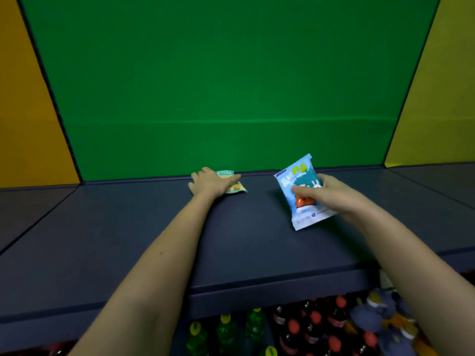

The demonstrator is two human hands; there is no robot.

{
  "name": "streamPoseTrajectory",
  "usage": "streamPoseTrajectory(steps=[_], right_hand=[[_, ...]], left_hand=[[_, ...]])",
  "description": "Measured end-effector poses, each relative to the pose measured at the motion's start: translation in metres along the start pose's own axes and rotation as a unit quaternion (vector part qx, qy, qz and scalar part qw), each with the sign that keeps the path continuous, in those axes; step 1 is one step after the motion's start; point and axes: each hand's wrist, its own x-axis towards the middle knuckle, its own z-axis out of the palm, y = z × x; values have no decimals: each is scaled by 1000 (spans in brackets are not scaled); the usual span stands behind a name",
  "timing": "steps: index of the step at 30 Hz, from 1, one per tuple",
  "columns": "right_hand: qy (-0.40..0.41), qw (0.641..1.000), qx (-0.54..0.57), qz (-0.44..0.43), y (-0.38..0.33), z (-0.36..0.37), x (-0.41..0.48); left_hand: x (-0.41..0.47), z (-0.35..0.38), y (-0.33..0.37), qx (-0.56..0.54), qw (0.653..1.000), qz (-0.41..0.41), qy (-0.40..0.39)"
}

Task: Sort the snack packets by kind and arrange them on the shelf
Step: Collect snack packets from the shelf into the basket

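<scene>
Nearest, below the shelf's front edge, green-capped and red-capped bottles (295,327) stand in rows. On the dark shelf (128,240), the right hand (331,194) has its grip clamped on a blue snack packet (300,191), thumb across its face, tilted and seemingly just clear of the surface. Farther back, the left hand (210,183) lies flat on a pale green packet (232,185) near the green back wall (231,86); its grip looks spread apart, pressing rather than pinching. The blue packet is best set well apart from the green one, starting its own row.
</scene>
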Motion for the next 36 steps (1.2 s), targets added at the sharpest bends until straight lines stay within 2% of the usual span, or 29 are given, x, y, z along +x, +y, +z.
streamPoseTrajectory(steps=[2, 4, 7, 10, 15, 20, 24, 28, 31, 36], right_hand=[[12, 1000, 19, -1, 6, -11, 1], [26, 999, 33, -2, 11, -18, 2], [33, 997, 64, 1, 18, -24, 2], [16, 996, 86, -16, 16, -22, 1], [-24, 989, 131, -70, -7, 5, -5], [-132, 966, 191, -111, -38, 60, -29], [-235, 938, 206, -151, -61, 124, -65], [-320, 905, 194, -203, -79, 207, -122], [-390, 871, 171, -243, -85, 270, -177], [-521, 806, 138, -245, -86, 366, -272]], left_hand=[[8, 7, 7, -23, 999, -21, 15], [15, 4, 11, -69, 997, -33, -11], [15, -4, 9, -150, 986, -6, -72], [-3, -17, 4, -259, 962, 17, -79], [-65, -67, -21, -418, 908, 37, 4], [-171, -117, -90, -479, 874, 12, 84], [-263, -142, -163, -482, 848, -71, 210], [-354, -146, -233, -463, 802, -176, 333], [-425, -143, -280, -437, 782, -227, 383], [-537, -140, -344, -418, 738, -298, 438]])
